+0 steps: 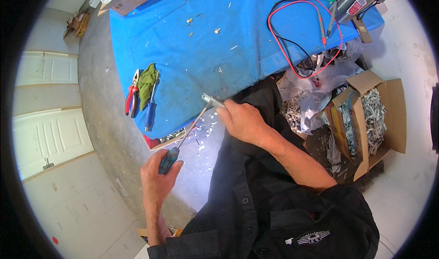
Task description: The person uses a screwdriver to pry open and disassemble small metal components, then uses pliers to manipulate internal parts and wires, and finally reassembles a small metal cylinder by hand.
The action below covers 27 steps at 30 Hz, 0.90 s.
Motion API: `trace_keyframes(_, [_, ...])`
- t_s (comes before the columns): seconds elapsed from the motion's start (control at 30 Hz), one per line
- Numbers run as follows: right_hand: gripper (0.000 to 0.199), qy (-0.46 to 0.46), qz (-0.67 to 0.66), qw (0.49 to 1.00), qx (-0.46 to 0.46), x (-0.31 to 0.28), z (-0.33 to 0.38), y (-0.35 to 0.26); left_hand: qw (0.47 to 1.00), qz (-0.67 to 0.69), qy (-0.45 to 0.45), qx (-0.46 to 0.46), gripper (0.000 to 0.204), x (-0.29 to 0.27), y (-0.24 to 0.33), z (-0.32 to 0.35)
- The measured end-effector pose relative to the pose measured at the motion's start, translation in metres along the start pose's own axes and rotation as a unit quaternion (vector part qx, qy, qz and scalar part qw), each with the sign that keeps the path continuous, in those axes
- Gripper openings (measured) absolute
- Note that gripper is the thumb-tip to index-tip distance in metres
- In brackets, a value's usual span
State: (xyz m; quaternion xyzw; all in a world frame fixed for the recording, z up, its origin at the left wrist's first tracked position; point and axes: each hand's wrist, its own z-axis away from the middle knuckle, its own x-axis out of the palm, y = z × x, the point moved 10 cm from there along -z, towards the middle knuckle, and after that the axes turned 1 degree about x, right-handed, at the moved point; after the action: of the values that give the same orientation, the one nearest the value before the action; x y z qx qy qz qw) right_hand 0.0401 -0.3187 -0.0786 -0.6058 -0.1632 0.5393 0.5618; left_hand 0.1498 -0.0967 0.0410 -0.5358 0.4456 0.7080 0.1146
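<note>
Nearest in, the left hand [157, 176] wraps the green handle of a screwdriver [183, 138], its shaft running up and to the right, tip meeting a small metal piece [213, 100]. The right hand [242, 119] pinches that piece from the right, just off the tabletop's [201, 44] near edge. Farther left along that edge lie red pliers [131, 94], a green rag [147, 83], a blue-handled screwdriver [151, 106].

Black buttoned short-sleeved shirt [265, 204], winged chest emblem [313, 237], bare forearms
</note>
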Motion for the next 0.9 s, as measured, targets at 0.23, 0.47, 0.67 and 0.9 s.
trace_keyframes(0.23, [0.039, 0.017, 0.011, 0.998, -0.061, 0.0, -0.006, 0.002, 0.983, 0.137, -0.082, -0.095, 0.028, 0.012, -0.045, 0.001])
trace_keyframes(0.47, [0.038, 0.021, 0.023, 0.997, -0.075, -0.002, -0.006, 0.001, 0.873, 0.375, -0.181, -0.255, 0.034, 0.046, -0.069, 0.011])
trace_keyframes(0.67, [0.036, 0.004, 0.034, 0.999, -0.042, -0.005, -0.006, 0.0, 0.969, 0.204, -0.085, -0.114, 0.03, 0.018, -0.052, 0.005])
trace_keyframes(0.9, [0.039, 0.021, 0.035, 0.999, -0.036, -0.003, -0.006, 0.003, 0.997, 0.057, -0.032, -0.031, 0.024, -0.009, -0.005, 0.005])
